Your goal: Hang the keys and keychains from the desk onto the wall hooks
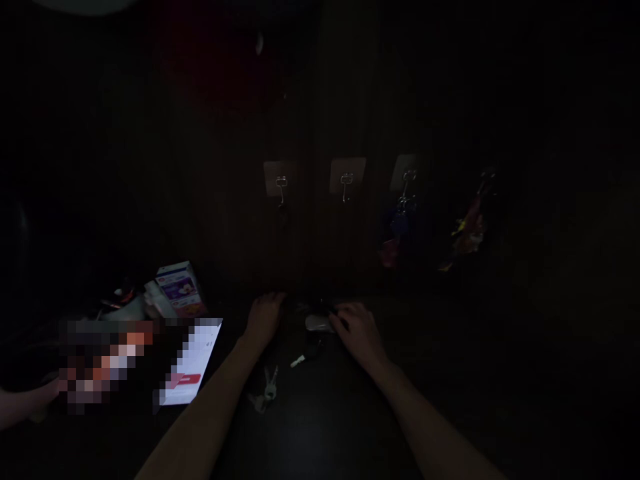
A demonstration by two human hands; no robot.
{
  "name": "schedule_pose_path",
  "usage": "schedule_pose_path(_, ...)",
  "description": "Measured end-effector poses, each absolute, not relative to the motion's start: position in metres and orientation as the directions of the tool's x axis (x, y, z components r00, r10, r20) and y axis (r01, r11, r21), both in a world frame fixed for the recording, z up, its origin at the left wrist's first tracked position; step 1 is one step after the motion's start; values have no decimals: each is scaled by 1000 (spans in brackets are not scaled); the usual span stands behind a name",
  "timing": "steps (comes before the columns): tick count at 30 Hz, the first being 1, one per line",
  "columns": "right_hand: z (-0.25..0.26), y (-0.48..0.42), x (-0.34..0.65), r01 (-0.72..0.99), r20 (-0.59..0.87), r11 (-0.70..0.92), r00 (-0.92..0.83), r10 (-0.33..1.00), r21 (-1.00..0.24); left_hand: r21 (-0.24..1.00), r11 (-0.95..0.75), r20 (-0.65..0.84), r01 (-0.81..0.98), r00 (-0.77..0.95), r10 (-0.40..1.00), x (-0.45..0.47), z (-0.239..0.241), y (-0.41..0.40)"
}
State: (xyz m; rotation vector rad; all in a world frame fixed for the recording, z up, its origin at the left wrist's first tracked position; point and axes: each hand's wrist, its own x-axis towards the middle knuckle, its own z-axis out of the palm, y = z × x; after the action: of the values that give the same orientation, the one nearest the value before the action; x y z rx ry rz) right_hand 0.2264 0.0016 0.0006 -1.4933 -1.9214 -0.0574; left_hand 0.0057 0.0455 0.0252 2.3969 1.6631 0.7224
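Note:
The view is very dark. My left hand (267,315) rests on the dark surface near the wall, fingers stretched forward, and nothing shows in it. My right hand (361,328) curls with thumb and forefinger at the right end of a smooth grey key fob (318,324); a dark thing beside its fingertips is too dim to make out. Just below the fob lies a small pale-ended key (298,361). Nearer to me, a bunch of metal keys (270,388) lies between my forearms.
Adhesive hooks line the wall: a left hook (281,183), a middle hook (346,180), and a hook (409,176) bearing blue and pink keyrings (400,223). Farther right hangs a colourful charm (470,230). Leftward are a box (181,288), a lit screen (193,360) and another person's arm (25,403).

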Motion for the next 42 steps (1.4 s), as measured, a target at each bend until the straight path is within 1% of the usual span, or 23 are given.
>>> schedule_pose_path(4,0,2,226,863,530,335,-95,843,-378,490,-355,308,796,223,925,2,21,43)
schedule_pose_path(8,2,0,223,842,521,361,-114,846,-401,652,-333,300,681,172,938,2,23,38)
schedule_pose_path(11,2,0,222,827,513,373,-123,850,-421,772,-281,252,570,132,959,5,30,31)
schedule_pose_path(13,2,0,222,821,515,377,-121,849,-429,831,-244,206,499,131,970,7,35,22)
schedule_pose_path(15,2,0,221,817,522,382,-120,844,-431,924,-169,129,343,136,982,8,40,13)
schedule_pose_path(17,3,-1,220,809,527,391,-120,841,-439,997,-30,20,70,141,990,8,43,3)
schedule_pose_path(19,5,-3,218,792,532,407,-125,837,-455,977,105,-75,-186,163,984,9,44,-4)
schedule_pose_path(20,7,-5,216,783,535,419,-132,834,-460,953,147,-103,-266,175,979,9,44,-7)
schedule_pose_path(23,12,-10,211,756,555,466,-165,815,-460,879,220,-142,-423,209,968,12,41,-10)
schedule_pose_path(25,15,-14,208,739,571,493,-180,801,-459,844,239,-146,-481,222,964,14,38,-11)
schedule_pose_path(30,16,-20,203,688,638,579,-216,739,-438,823,236,-141,-517,217,966,20,31,-12)
schedule_pose_path(36,16,-27,197,637,638,685,-371,674,-354,854,178,-71,-489,229,971,28,31,-19)
schedule_pose_path(39,15,-27,197,636,663,691,-355,659,-345,865,166,-53,-474,242,969,32,32,-23)
schedule_pose_path(42,13,-24,199,624,687,671,-282,670,-400,867,150,-33,-476,244,969,36,31,-24)
